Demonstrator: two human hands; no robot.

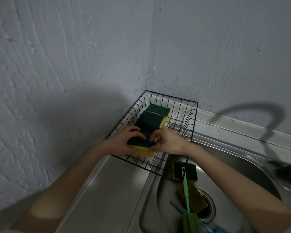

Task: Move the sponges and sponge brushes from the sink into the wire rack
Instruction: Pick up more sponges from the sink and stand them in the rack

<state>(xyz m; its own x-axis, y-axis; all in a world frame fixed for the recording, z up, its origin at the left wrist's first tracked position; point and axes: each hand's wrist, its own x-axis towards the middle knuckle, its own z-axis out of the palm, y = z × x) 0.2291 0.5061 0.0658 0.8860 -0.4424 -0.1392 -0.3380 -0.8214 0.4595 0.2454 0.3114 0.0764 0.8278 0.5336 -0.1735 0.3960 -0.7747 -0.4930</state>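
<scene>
A black wire rack (pixel 185 125) stands on the steel drainboard in the wall corner. In it lie two yellow sponges with green scouring tops (pixel 149 121), (pixel 159 109). My left hand (pixel 124 140) and my right hand (pixel 168 142) both grip a third yellow-green sponge (pixel 142 147) at the rack's near end. In the sink basin (pixel 233 165) remain a green-topped sponge (pixel 190 171), a yellow sponge (pixel 194 196) by the drain, a green sponge brush (pixel 186 195) across them and a blue sponge brush (pixel 196 217).
Rough grey walls meet in a corner right behind the rack. A dark tap (pixel 287 172) juts in at the right edge above the sink. The steel drainboard (pixel 111 190) stretches toward me in front of the rack.
</scene>
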